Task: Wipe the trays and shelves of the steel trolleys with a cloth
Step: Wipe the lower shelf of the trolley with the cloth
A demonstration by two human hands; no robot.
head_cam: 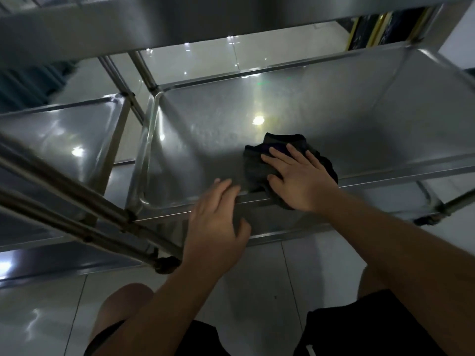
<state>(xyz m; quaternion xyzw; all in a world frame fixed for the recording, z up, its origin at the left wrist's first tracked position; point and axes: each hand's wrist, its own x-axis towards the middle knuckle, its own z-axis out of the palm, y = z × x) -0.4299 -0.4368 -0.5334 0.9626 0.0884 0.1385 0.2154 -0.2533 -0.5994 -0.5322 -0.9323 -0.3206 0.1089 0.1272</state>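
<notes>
Cloth (259, 160), one dark bunched piece, lies on the steel tray (205, 129) near its near edge, its tail draped over that rim. Its long axis runs from the near edge toward the tray's middle. Right hand (295, 176) presses flat on it, fingers spread and straight. Left hand (218, 217) rests on the near rim beside it, fingers lying over the edge, holding nothing. Second trolley tray (59, 134) stands just left, upright posts (144, 70) between them. Tiled floor (295, 265) lies below.
</notes>
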